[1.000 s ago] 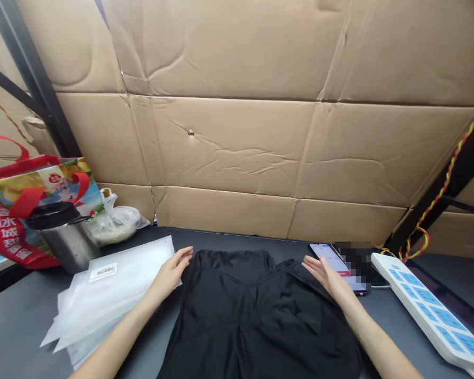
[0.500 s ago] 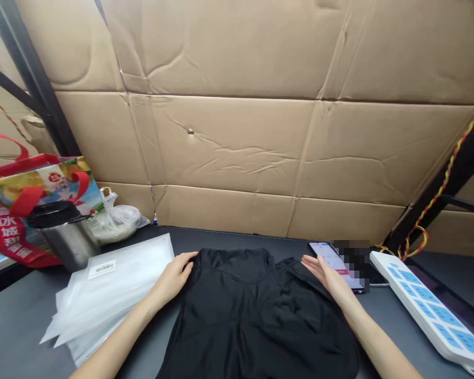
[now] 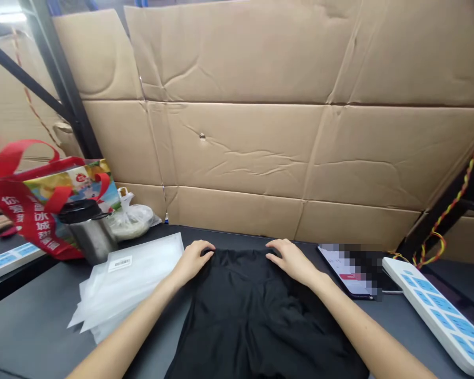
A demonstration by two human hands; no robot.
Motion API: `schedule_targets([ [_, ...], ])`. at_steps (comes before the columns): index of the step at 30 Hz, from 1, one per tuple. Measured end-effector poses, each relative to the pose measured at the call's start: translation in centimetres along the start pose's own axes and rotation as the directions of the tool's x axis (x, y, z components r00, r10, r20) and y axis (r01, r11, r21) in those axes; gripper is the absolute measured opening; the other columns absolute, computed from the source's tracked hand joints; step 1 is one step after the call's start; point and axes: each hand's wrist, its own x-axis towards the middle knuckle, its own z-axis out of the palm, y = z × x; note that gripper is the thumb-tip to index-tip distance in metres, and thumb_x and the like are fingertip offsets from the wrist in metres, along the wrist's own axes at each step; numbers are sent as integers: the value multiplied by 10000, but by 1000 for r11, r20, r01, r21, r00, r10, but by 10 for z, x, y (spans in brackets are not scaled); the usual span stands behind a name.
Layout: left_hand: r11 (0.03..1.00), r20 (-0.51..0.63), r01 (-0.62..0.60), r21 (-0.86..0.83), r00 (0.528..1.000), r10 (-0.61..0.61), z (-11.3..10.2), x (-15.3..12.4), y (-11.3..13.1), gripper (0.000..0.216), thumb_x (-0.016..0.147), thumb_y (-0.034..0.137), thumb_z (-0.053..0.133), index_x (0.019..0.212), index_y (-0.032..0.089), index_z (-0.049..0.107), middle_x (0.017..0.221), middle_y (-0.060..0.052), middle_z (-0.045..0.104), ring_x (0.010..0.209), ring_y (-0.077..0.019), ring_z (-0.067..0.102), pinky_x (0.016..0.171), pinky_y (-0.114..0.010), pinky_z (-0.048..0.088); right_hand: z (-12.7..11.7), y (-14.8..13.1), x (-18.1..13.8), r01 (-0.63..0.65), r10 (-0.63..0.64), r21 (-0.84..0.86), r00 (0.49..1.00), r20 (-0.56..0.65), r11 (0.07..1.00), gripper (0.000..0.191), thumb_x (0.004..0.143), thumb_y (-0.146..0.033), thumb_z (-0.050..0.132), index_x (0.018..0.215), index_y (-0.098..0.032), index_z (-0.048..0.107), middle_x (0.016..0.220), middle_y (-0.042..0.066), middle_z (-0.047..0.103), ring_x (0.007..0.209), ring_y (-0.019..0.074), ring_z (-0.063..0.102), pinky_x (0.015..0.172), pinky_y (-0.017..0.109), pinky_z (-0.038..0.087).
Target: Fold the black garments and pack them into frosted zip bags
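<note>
A pair of black pants (image 3: 240, 305) lies on the dark table, waistband toward the cardboard, with soft folds down the middle and on the right side. At the left corner of the waistband, my left hand (image 3: 193, 261) has its thumb and fingers closed around the cloth. My right hand (image 3: 294, 261) grips the right corner in the same way, its wrist crossing over the fabric. The lower part of the pants runs out of view at the bottom.
Clear plastic bags (image 3: 142, 279) with a barcode label lie left of the pants. Behind them stand a steel thermos (image 3: 92, 237), a red carry bag (image 3: 43, 221) and a knotted plastic bag (image 3: 132, 221). A phone (image 3: 339, 271) and a white power strip (image 3: 438, 310) lie right. Cardboard (image 3: 240, 147) walls the back.
My right hand has moved left from the pants' right side to the waistband corner, closing on it. The loose cloth there now lies flatter. The camera view has shifted slightly left.
</note>
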Motion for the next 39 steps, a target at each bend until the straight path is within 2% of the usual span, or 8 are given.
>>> schedule_targets([
  [3,1000,-2,-29,-4,1000,29,-3,-6,1,142,855,275,494,840,223,624,949,-29,677,996,-238,603,909,-381,462,8,-2,2,13,-13,-52,1000,11,999,94,824,-246,559,850,-228,648,888,41,681,875,226,610,820,361,459],
  [8,999,24,-37,-18,999,38,-4,-13,-6,215,825,269,556,1033,225,586,1034,-32,654,973,-223,604,878,-353,468,4,-2,-9,19,-20,-90,1000,-13,996,73,856,-249,527,878,-237,595,900,21,654,848,199,607,800,336,454],
  [17,992,29,-113,54,993,111,-25,-24,12,68,842,200,509,839,215,575,854,-16,590,873,-213,543,806,-342,438,-5,-14,-28,79,-83,-120,996,-31,990,101,892,-217,492,923,-237,587,924,25,650,873,198,608,801,332,466],
  [23,925,266,-368,91,904,333,-41,-61,27,126,901,215,498,860,224,617,1004,-35,614,1029,-213,536,1000,-374,373,-12,-25,-64,201,-187,-127,975,120,971,112,904,-271,543,940,-262,649,968,16,672,965,208,588,883,344,436],
  [28,936,200,-313,159,939,280,-33,-53,34,316,982,312,400,1248,253,561,1281,-39,594,1283,-232,430,1138,-436,238,-25,2,-69,-62,45,-158,993,-110,986,202,934,-369,470,930,-232,619,933,47,663,905,214,600,819,343,452],
  [31,921,357,-367,133,884,300,-23,-46,39,420,1007,339,341,1426,354,358,1489,15,391,1395,-229,285,1159,-487,164,-34,26,-66,-253,210,-191,953,-219,948,235,851,-423,567,902,-197,608,847,76,660,827,255,616,742,371,467],
  [35,918,494,-389,77,814,304,-10,-48,39,393,1014,358,325,1399,407,385,1497,34,372,1403,-225,271,1158,-508,137,-39,32,-67,-236,207,-175,963,-171,956,146,827,-352,570,806,-213,610,741,40,645,742,234,615,685,343,467],
  [39,948,435,-314,51,862,261,-18,-54,44,378,989,380,395,1363,385,449,1503,17,366,1407,-241,255,1155,-512,128,-45,12,-72,-114,97,-135,987,-128,984,107,855,-267,488,875,-236,589,899,29,632,863,196,589,791,316,448],
])
